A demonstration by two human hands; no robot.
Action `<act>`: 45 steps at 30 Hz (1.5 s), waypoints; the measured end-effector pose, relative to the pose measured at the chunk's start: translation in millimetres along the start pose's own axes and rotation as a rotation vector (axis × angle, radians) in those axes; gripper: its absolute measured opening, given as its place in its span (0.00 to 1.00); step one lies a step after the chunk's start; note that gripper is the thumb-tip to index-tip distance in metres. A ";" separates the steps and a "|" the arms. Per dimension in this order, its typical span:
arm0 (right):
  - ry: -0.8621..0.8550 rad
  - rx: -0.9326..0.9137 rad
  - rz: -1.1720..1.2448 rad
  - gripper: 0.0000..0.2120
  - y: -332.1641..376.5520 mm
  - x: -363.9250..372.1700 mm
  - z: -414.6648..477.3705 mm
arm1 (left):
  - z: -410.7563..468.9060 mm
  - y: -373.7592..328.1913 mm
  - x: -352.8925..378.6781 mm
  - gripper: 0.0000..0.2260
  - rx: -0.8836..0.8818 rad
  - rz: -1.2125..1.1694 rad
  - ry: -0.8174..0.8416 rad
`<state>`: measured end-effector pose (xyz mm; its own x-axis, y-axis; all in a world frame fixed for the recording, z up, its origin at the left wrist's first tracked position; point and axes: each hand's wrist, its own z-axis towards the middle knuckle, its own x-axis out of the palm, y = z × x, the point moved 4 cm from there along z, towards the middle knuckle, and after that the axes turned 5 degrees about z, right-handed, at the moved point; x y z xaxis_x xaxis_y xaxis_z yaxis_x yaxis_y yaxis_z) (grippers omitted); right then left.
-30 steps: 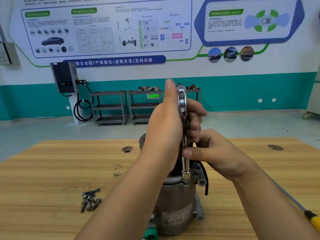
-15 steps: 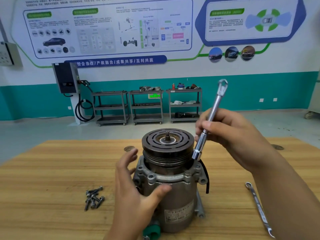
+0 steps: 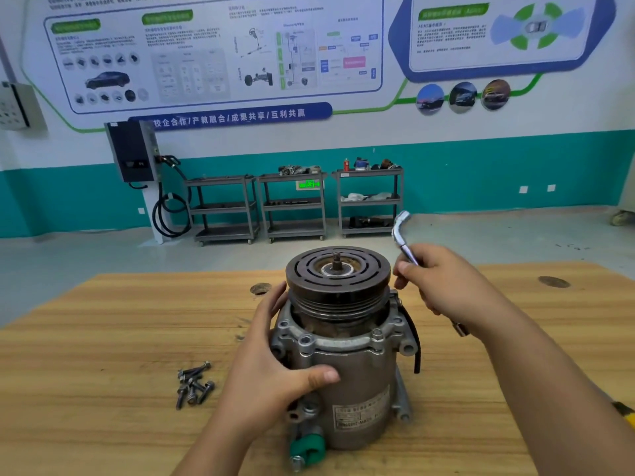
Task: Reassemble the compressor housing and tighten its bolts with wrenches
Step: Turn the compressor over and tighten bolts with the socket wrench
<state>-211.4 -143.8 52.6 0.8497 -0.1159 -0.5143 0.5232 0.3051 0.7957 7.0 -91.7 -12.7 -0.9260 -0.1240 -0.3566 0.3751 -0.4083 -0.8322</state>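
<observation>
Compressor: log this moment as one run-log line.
left hand grips compressor housing | right hand holds wrench, clear of housing | loose bolts on table

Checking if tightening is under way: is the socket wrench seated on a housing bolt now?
No, the right hand holds the socket wrench raised beside the pulley, clear of the compressor.

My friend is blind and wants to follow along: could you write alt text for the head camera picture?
A person's left hand grips an upright metal compressor on a wooden table, while the right hand holds a bent socket wrench raised beside its pulley. Loose bolts lie in a small pile on the table to the left.
</observation>
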 end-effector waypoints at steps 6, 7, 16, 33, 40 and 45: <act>0.137 0.122 0.071 0.13 -9.0 16.3 0.9 | -0.4 1.7 0.2 0.43 0.055 -0.076 -0.012; 0.151 0.127 0.069 0.15 -9.9 15.9 1.3 | 0.0 3.1 0.6 0.43 0.050 -0.088 -0.011; 0.213 0.128 -0.041 0.17 -9.0 9.5 -0.9 | 1.0 16.4 4.3 0.53 -0.079 -0.115 0.033; 0.304 0.160 -0.125 0.14 -1.3 -10.8 -12.9 | 5.5 31.7 11.3 0.16 -0.193 -0.302 -0.078; 0.297 0.151 -0.192 0.13 1.5 -9.3 -16.8 | 7.8 30.6 -13.4 0.24 -0.338 -0.173 -0.066; 0.277 0.141 -0.239 0.14 3.7 -8.0 -17.2 | 11.6 66.1 -56.9 0.08 -0.523 0.943 -0.173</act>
<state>-217.4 -125.5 54.2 0.6635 0.0977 -0.7418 0.7242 0.1650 0.6695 84.0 -122.1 -42.5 -0.2347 -0.3277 -0.9152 0.8707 0.3478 -0.3478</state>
